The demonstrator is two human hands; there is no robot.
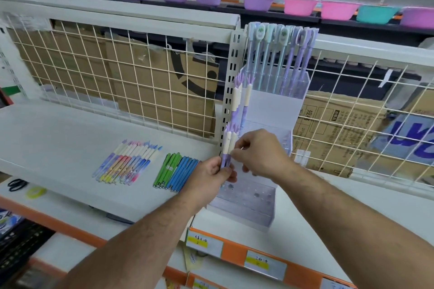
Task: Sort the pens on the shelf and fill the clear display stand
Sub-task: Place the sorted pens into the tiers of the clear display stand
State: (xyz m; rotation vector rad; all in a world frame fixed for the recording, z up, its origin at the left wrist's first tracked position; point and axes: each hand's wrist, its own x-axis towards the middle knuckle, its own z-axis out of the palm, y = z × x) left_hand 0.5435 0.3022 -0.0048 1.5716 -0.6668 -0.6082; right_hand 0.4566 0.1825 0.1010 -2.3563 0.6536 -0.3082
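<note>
Several purple pens point(226, 159) stood upright, clasped in your left grip point(210, 172); your right grip point(259, 151) pinched one white cap point(233, 144) before the clear display stand point(267, 110).

free: shelf point(58, 129) left, rear | blocked: pastel pens point(128, 162), green and blue pens point(175, 171) by front edge | display stand point(270, 110) at right end

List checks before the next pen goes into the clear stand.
1. Left hand grip on purple pen bunch: ok, fingers curled round barrels.
2. Right hand pinching one pen of that bunch: ok.
3. Free holes in clear stand front tier: ok, several empty.
4. Pen tip lined up with a hole: cannot tell, hands hide it.
5. Pastel pens, green pens, blue pens on shelf grouped by kind: ok.
</note>
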